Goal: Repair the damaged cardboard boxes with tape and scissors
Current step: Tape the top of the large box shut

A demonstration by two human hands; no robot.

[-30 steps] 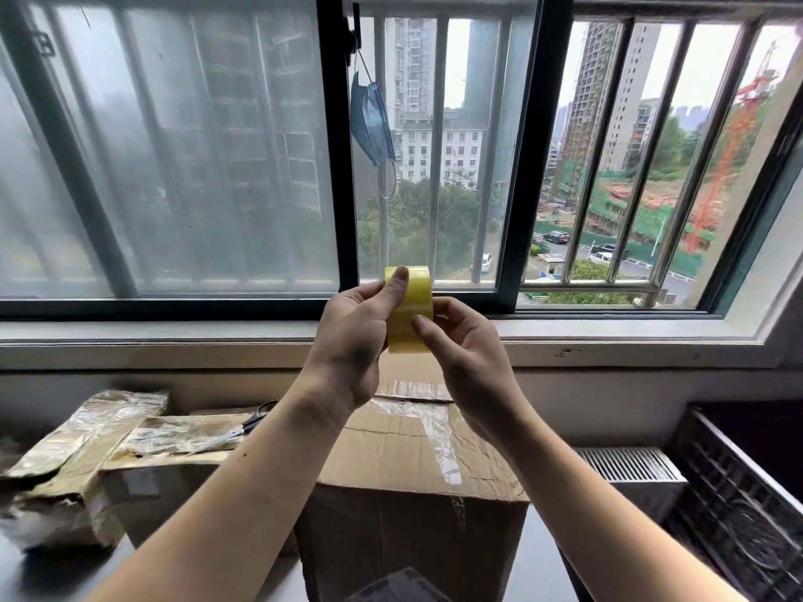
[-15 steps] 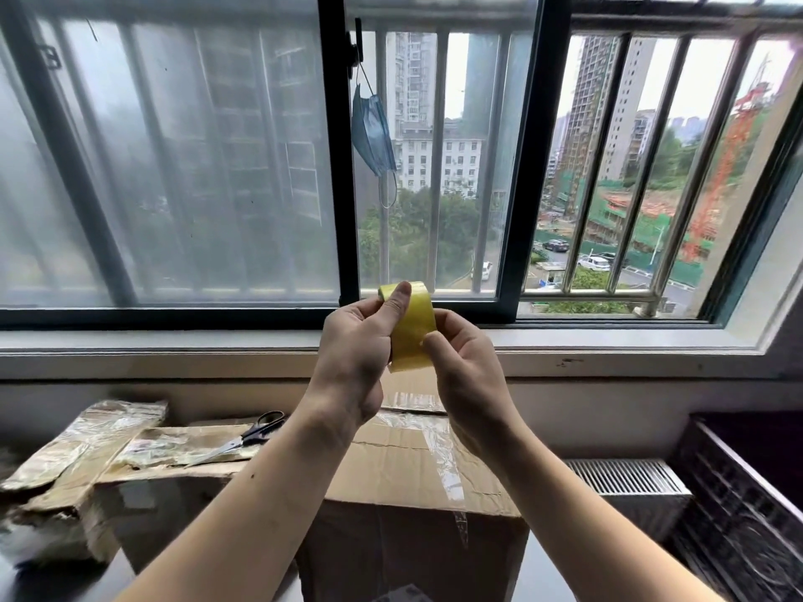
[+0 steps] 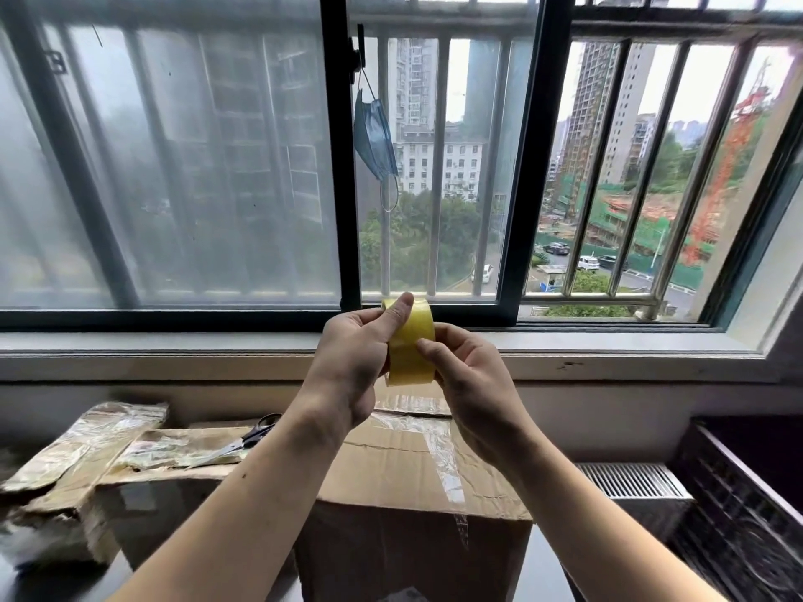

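We hold the light, stiff, slick-faced tape roll [image 3: 410, 345] at twelve o'clock above the cardboard box [image 3: 404, 467], left hand [image 3: 354, 362] curled around its rim, right hand [image 3: 467, 375] pinching its face, likely hunting the loose end.

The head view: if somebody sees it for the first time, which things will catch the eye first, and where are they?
First, the yellow tape roll, held up at the centre before the window sill by the left hand and the right hand. Then the blue face mask hanging on the window frame above. Below the hands stands a cardboard box with old tape on top, and scissors lie on the flattened boxes to its left.
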